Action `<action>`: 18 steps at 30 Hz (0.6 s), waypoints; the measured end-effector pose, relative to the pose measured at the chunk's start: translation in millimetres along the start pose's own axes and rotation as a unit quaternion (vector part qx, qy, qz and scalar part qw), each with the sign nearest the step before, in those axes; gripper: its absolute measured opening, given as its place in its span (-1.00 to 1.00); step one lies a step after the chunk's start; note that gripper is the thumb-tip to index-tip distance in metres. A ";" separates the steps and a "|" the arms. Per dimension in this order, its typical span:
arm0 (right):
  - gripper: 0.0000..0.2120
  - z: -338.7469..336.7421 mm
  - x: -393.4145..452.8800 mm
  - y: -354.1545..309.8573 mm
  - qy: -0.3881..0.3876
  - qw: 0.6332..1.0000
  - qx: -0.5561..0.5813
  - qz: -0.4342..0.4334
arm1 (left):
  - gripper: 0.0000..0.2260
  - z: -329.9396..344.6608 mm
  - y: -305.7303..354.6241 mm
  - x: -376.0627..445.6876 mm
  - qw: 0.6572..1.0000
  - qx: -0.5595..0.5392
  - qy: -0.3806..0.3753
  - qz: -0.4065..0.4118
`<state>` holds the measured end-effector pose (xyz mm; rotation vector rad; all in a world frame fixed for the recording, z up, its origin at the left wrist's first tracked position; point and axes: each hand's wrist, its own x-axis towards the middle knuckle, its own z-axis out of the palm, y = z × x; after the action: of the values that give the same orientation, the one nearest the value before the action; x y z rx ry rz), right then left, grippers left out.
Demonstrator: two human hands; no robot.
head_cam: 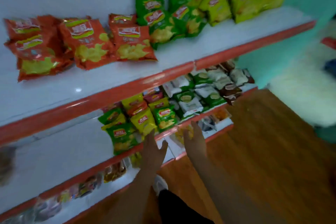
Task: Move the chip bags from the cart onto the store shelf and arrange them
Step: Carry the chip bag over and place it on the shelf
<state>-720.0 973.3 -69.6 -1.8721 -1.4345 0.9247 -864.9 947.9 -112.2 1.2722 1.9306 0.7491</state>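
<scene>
Several orange chip bags (87,45) lie on the upper shelf (163,63) at the left, with green chip bags (160,16) and yellow-green bags (251,0) leaning against the back panel to their right. On the shelf below, small green and yellow chip bags (141,118) stand in a cluster. My left hand (153,149) is stretched out with straight fingers toward that cluster, its fingertips near a yellow bag. My right hand (193,138) is stretched beside it, fingers straight, holding nothing. No cart is in view.
White, green and brown snack packs (205,89) fill the right part of the middle shelf. Lower shelves (112,171) hold more packets. Red shelf edges (101,98) stick out toward me. Wooden floor (272,151) lies to the right; my shoe (161,184) is below.
</scene>
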 end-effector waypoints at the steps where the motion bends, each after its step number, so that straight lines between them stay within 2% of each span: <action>1: -0.48 -26.7 -9.4 16.4 0.027 1.000 0.005 0.013 | -0.41 22.9 15.1 -9.1 0.999 -0.002 -0.034 0.033; 3: -0.47 -82.5 -32.4 57.7 0.090 0.995 0.006 0.040 | -0.40 66.8 57.7 -34.5 0.988 0.009 -0.116 0.102; 6: -0.45 -170.4 -72.1 122.4 0.185 0.978 -0.011 0.095 | -0.49 139.6 118.7 -77.7 0.958 0.030 -0.214 0.191; 8: -0.44 -238.0 -110.0 181.5 0.267 0.951 0.006 0.158 | -0.52 200.8 167.6 -127.4 0.913 0.058 -0.302 0.266; 12: -0.45 -338.1 -175.0 270.6 0.398 0.887 0.060 0.225 | -0.54 300.2 231.4 -217.1 0.826 0.088 -0.432 0.352; 18: -0.42 -459.3 -275.0 400.6 0.505 0.784 0.105 0.346 | -0.54 462.2 302.7 -364.1 0.703 0.168 -0.566 0.397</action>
<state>-171.9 590.4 -77.9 -2.1751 0.0196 0.1899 -233.5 755.9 -66.0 2.1157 0.4412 -0.1508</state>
